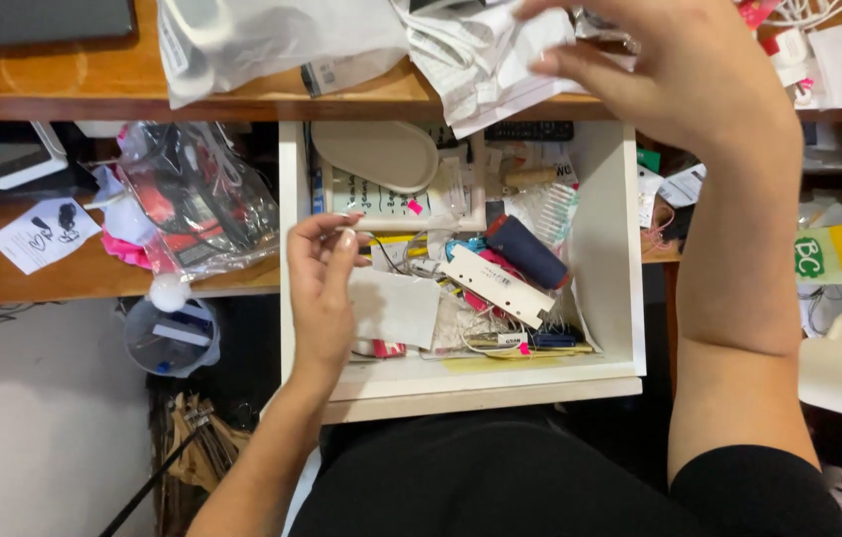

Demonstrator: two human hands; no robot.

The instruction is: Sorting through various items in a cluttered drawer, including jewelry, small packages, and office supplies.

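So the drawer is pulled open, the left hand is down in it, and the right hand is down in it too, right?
Not quite. The head view shows the right hand up on the wooden desk top among white papers, not in the drawer. The left hand is down in it.

The left hand (324,288) hovers over the open drawer (608,249), forearm bare, its fingers (341,227) pinched together at the tips (thumb meeting forefinger). The right hand (679,70) reaches beyond the drawer's far edge, forearm upright, fingers curled loosely
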